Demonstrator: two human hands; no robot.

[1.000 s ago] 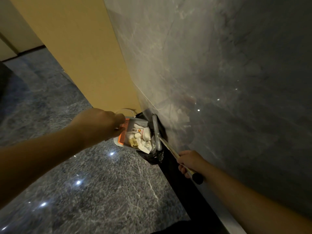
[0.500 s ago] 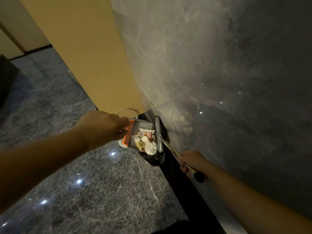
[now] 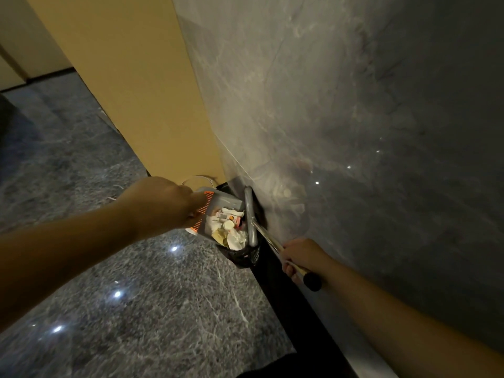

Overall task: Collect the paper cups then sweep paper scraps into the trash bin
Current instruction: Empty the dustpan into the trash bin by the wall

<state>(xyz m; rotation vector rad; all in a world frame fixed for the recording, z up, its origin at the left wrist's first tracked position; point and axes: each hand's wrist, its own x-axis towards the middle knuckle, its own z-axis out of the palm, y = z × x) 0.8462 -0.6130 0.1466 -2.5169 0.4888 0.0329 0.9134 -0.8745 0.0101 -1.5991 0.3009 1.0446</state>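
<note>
From the head view, the left hand (image 3: pixel 161 205) grips the back of the grey dustpan (image 3: pixel 218 211), fingers wrapped round it, tipping it over the black-lined trash bin (image 3: pixel 241 255) so the paper scraps (image 3: pixel 231 233) lie just beyond and below that hand. The right hand (image 3: pixel 300 259) is clenched on the broom handle (image 3: pixel 275 245), whose long axis runs from this hand up-left to the head resting beside the pan; I'd judge the left hand nearer the scraps
</note>
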